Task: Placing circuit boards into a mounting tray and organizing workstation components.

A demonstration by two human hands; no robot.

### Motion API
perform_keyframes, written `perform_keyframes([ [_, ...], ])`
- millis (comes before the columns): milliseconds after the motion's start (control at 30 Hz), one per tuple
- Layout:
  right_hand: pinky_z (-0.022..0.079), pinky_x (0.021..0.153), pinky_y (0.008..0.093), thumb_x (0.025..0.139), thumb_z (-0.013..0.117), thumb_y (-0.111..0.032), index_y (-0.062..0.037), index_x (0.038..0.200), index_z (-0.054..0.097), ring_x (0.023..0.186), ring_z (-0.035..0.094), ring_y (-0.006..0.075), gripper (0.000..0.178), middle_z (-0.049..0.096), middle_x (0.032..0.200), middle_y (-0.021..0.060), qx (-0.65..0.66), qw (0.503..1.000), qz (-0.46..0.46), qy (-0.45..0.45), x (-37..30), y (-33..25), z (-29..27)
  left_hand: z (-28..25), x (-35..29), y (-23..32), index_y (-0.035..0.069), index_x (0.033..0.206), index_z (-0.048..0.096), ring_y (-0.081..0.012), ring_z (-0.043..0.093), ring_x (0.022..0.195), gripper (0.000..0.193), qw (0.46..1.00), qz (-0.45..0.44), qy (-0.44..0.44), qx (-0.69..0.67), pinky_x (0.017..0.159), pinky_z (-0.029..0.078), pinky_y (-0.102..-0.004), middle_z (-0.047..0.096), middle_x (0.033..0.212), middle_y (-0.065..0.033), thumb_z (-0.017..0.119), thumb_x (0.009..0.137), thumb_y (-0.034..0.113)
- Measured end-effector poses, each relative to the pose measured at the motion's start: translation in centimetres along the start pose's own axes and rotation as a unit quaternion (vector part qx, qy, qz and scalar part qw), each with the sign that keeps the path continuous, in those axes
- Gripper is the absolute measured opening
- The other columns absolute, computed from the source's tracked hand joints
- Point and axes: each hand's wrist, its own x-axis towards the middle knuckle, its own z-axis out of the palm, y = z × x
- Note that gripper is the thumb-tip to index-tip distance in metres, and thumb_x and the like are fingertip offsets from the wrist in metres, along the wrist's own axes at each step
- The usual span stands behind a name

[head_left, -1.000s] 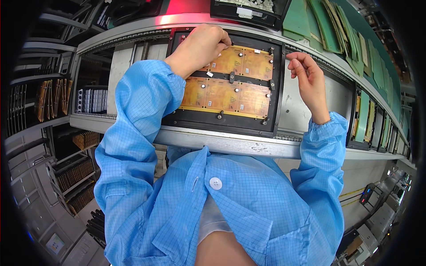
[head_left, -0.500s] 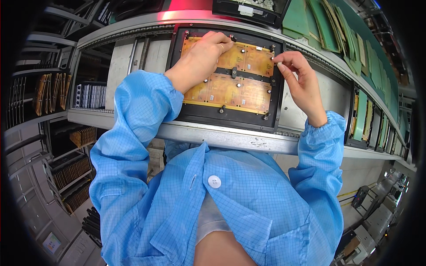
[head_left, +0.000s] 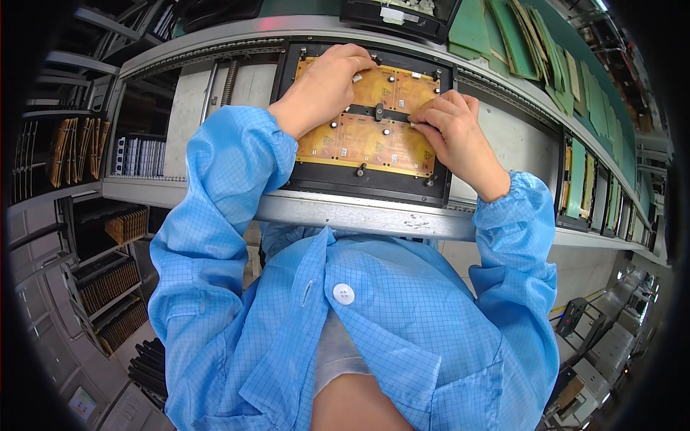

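Two amber-yellow circuit boards, an upper one and a lower one, lie in a black tray-like fixture with small knobs around its edge. My left hand covers the upper board's left part. Its fingers are bent together, the tips beside a black clip at the far edge; whatever they grip is hidden. Over the boards' right side, my right hand is pinched at the strip between them, and what lies in the pinch is too small to name. A black turn-latch stands mid-strip.
The fixture rests on a metal conveyor whose near rail runs before me. Green boards lean in a row at the far right. A black box of small white parts sits beyond the fixture. Racks of boards stand left.
My right hand has moved left and nearer, from the upper board's right edge to the strip between the boards. My left hand stays nearly in place. The red glow beyond the rail has faded.
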Motion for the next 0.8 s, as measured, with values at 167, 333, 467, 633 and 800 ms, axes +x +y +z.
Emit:
perform_keyframes([
  [167,0.038,0.092,0.038,0.081,0.072,-0.005,-0.0059,0.092,0.072,0.093,0.057,0.0243,0.011,0.067,0.09,0.0043,-0.001,1.0,-0.003,-0.003,0.0,0.0,0.2,0.2,0.2,-0.3,-0.001,0.111,0.07,-0.0324,0.059,0.115,0.031,0.999,-0.025,0.015,-0.037,0.102,0.047,-0.0396,0.064,0.114,-0.0133,0.055,0.084,-0.006],
  [333,0.038,0.092,0.0383,0.081,0.071,-0.005,-0.0063,0.091,0.073,0.093,0.057,0.0243,0.01,0.067,0.09,0.0043,-0.003,1.0,-0.002,-0.012,-0.2,0.1,0.5,-0.7,-0.2,-0.4,0.001,0.099,0.071,-0.0319,0.059,0.1,0.015,0.995,0.002,0.085,0.054,0.09,0.049,-0.0399,0.064,0.099,-0.0121,0.068,0.087,0.01],
  [467,0.037,0.093,0.0392,0.081,0.071,-0.006,-0.0069,0.092,0.071,0.094,0.056,0.0247,0.011,0.066,0.089,0.0044,-0.02,1.0,0.007,-0.021,-0.1,-0.3,0.2,-0.6,-0.6,0.1,0.003,0.096,0.072,-0.0322,0.057,0.098,0.015,0.997,-0.027,0.044,0.057,0.089,0.048,-0.0408,0.064,0.098,-0.0117,0.071,0.086,0.014],
  [633,0.036,0.092,0.0402,0.082,0.073,-0.009,-0.0082,0.094,0.069,0.093,0.056,0.0245,0.013,0.065,0.089,0.0036,-0.01,1.0,0.005,0.002,1.5,-1.0,-0.3,-0.7,-0.6,-0.3,0.004,0.093,0.074,-0.0319,0.056,0.1,0.013,0.998,-0.038,0.029,0.042,0.092,0.048,-0.0399,0.066,0.096,-0.0119,0.07,0.084,0.013],
  [800,0.036,0.088,0.0396,0.082,0.075,-0.017,-0.0099,0.091,0.067,0.092,0.056,0.0249,0.015,0.063,0.085,0.0024,0.016,0.998,-0.034,0.04,4.6,-2.3,2.3,-2.9,-1.6,-0.4,0.003,0.092,0.073,-0.0326,0.056,0.101,0.014,0.997,-0.026,0.063,0.041,0.092,0.048,-0.0401,0.067,0.097,-0.0123,0.072,0.081,0.012],
])
